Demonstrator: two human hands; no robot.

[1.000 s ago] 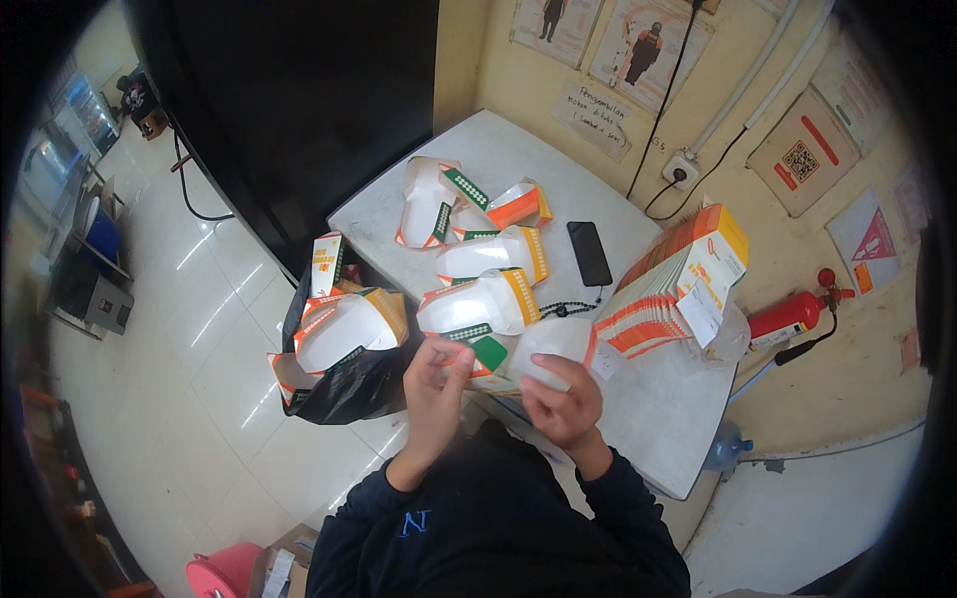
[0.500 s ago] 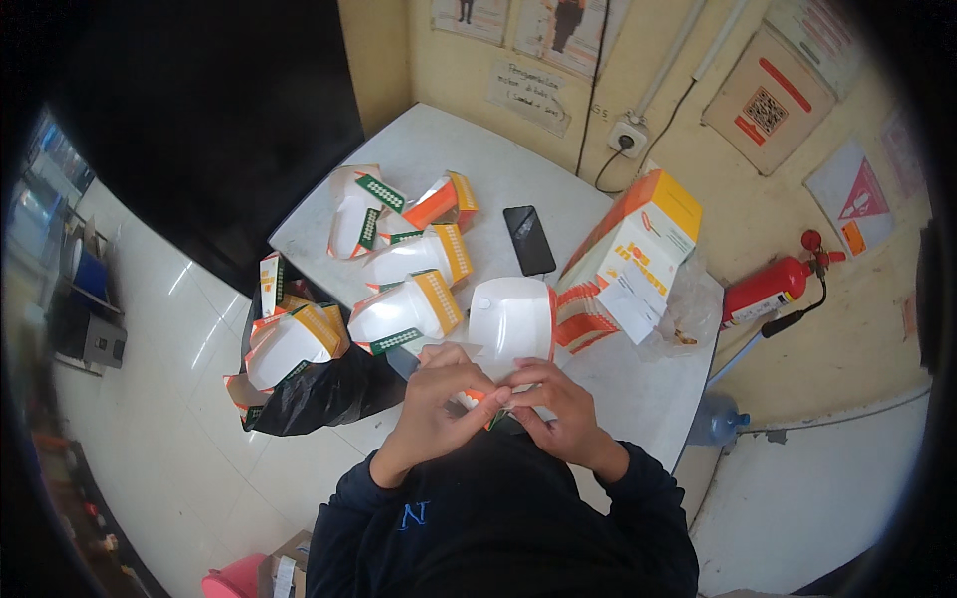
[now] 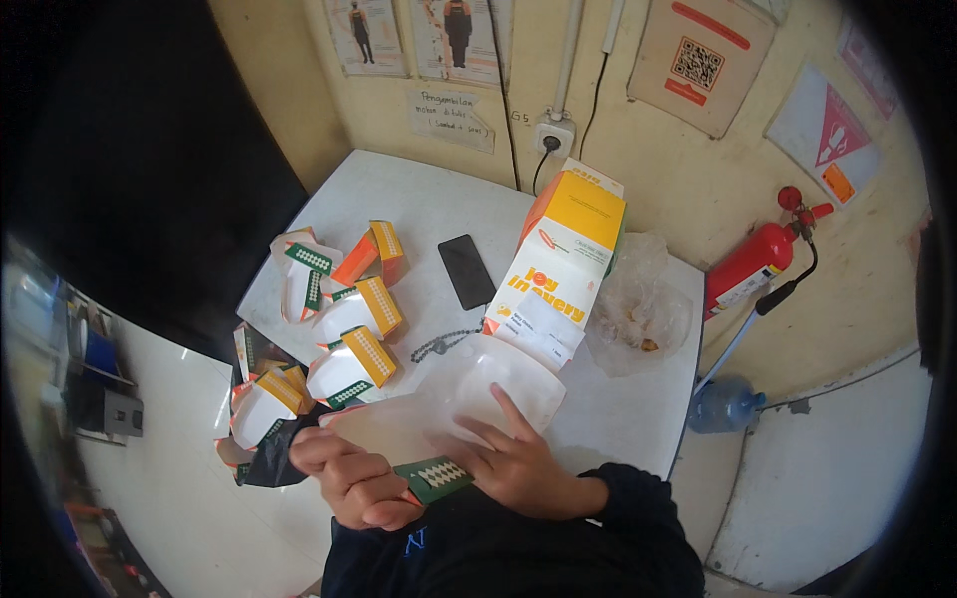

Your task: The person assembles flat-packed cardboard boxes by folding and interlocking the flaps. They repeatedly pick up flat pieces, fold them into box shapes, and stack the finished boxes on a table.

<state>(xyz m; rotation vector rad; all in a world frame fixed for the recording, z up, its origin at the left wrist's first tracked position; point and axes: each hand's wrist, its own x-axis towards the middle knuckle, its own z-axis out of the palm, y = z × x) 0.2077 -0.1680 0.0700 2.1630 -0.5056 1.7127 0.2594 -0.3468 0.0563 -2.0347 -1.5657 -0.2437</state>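
Note:
A paper food box (image 3: 498,384), white inside with a green patterned flap, is partly folded in front of me at the table's near edge. My left hand (image 3: 359,483) is closed around its left end, beside the green flap. My right hand (image 3: 523,468) has its fingers stretched out and spread over the box's white inner side, the index finger pointing up. Left of the box lie several folded paper food boxes (image 3: 349,374) with yellow, orange and green sides. Behind it leans a tall white and yellow carton (image 3: 568,239).
A black phone (image 3: 466,272) and a beaded bracelet (image 3: 439,344) lie on the white table (image 3: 419,189). A clear plastic bag (image 3: 643,309) sits at right. More folded boxes fill a black bag (image 3: 274,463) at left. A red fire extinguisher (image 3: 748,264) and blue water jug (image 3: 723,407) stand right.
My hands have moved apart from a joint pinch at the box's corner. The left now grips the left end; the right has spread over the white inside. The view has shifted.

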